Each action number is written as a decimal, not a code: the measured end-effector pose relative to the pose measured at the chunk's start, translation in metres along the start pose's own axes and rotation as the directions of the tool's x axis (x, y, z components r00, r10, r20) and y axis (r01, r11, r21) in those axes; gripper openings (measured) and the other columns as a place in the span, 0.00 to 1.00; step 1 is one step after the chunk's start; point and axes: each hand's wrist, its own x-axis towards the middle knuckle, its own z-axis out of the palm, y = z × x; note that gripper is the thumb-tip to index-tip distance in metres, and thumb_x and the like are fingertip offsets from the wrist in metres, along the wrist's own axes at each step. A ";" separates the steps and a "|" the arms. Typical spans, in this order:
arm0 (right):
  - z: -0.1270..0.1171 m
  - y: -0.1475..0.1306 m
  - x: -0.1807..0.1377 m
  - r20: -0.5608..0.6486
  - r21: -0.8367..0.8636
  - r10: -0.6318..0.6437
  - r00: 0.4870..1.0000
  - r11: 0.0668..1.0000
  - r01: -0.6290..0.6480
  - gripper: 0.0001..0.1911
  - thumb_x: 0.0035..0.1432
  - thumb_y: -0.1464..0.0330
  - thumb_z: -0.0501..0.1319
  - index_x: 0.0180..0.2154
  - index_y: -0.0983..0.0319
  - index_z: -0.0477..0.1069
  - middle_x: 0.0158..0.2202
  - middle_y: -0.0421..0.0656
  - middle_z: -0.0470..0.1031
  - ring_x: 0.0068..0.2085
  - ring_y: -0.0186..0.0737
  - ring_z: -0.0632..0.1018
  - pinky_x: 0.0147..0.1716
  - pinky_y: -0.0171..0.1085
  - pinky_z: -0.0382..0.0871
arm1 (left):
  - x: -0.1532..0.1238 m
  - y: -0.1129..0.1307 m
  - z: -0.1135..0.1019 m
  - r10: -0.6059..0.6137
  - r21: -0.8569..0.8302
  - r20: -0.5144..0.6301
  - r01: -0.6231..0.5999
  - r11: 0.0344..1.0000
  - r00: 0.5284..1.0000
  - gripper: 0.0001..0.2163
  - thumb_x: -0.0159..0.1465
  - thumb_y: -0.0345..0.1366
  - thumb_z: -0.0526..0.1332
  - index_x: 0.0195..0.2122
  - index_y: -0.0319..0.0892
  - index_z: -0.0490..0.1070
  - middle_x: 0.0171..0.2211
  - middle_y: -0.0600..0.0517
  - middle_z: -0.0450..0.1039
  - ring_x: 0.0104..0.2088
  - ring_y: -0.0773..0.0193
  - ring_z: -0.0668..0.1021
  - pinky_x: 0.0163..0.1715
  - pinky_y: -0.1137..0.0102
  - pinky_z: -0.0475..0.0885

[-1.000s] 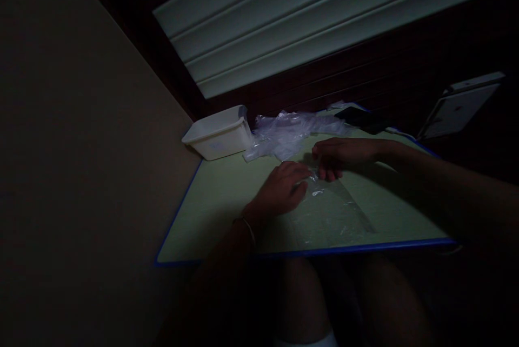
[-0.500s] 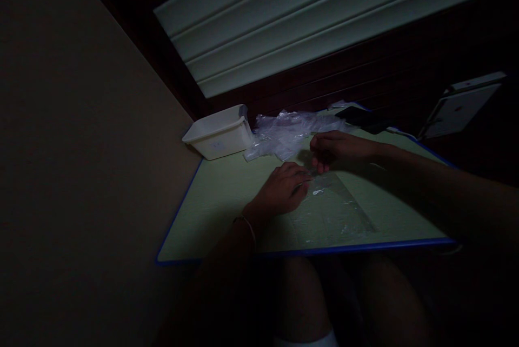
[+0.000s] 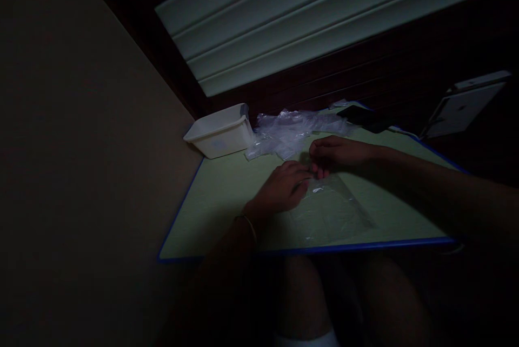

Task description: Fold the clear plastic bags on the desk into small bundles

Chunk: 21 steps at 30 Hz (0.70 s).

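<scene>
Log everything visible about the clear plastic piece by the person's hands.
The clear plastic piece looks like thin, glossy film, with creases and small bright glints; whether it is a bag or a single sheet cannot be told. It lies mostly flat on the pale green tabletop, spreading towards the near blue edge. Its far end meets the fingertips of the left hand and right hand, though their exact grip is too dark to make out.
</scene>
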 end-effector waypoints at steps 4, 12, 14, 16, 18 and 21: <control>0.001 -0.001 0.001 -0.041 -0.007 -0.052 0.998 0.999 0.052 0.07 0.62 0.68 0.57 0.32 0.62 0.63 0.26 0.44 0.77 0.25 0.37 0.78 0.25 0.35 0.73 | 0.000 -0.002 -0.004 -0.068 0.036 -0.091 0.072 0.997 0.993 0.13 0.67 0.34 0.52 0.48 0.41 0.73 0.48 0.46 0.74 0.51 0.58 0.72 0.55 0.60 0.64; 0.007 0.005 0.002 -0.101 -0.011 -0.085 0.991 0.996 0.084 0.06 0.61 0.67 0.58 0.32 0.60 0.63 0.26 0.43 0.77 0.24 0.36 0.78 0.24 0.34 0.71 | -0.018 -0.021 -0.034 -0.536 0.090 -0.171 0.555 0.827 0.827 0.14 0.66 0.38 0.52 0.30 0.39 0.74 0.29 0.48 0.75 0.29 0.63 0.74 0.33 0.69 0.66; 0.006 0.008 0.003 -0.108 -0.002 -0.066 0.992 0.998 0.066 0.06 0.61 0.67 0.58 0.33 0.60 0.63 0.25 0.43 0.76 0.23 0.37 0.77 0.23 0.34 0.70 | -0.022 -0.025 -0.035 -0.561 0.044 -0.106 0.568 0.822 0.821 0.13 0.65 0.39 0.54 0.30 0.39 0.74 0.28 0.48 0.75 0.28 0.63 0.74 0.31 0.69 0.66; 0.006 0.011 0.005 -0.099 -0.001 -0.044 0.994 0.999 0.044 0.06 0.60 0.66 0.59 0.33 0.60 0.63 0.25 0.43 0.76 0.23 0.37 0.77 0.23 0.35 0.70 | -0.024 -0.027 -0.033 -0.555 0.002 -0.061 0.556 0.831 0.830 0.12 0.64 0.37 0.55 0.32 0.39 0.76 0.29 0.48 0.76 0.29 0.63 0.75 0.31 0.70 0.66; 0.005 0.013 0.006 -0.090 -0.016 -0.040 0.995 0.999 0.039 0.07 0.59 0.65 0.60 0.33 0.60 0.63 0.25 0.44 0.77 0.23 0.37 0.77 0.24 0.36 0.71 | -0.023 -0.027 -0.030 -0.534 -0.026 -0.039 0.534 0.845 0.844 0.10 0.62 0.35 0.55 0.34 0.40 0.77 0.32 0.48 0.78 0.31 0.63 0.76 0.33 0.70 0.68; 0.006 0.013 0.007 -0.083 -0.042 -0.050 0.995 0.998 0.047 0.09 0.58 0.62 0.61 0.32 0.60 0.63 0.26 0.44 0.77 0.24 0.38 0.77 0.24 0.37 0.71 | -0.022 -0.028 -0.026 -0.510 -0.052 -0.023 0.508 0.860 0.860 0.10 0.61 0.34 0.56 0.36 0.40 0.77 0.36 0.48 0.78 0.34 0.63 0.77 0.36 0.70 0.69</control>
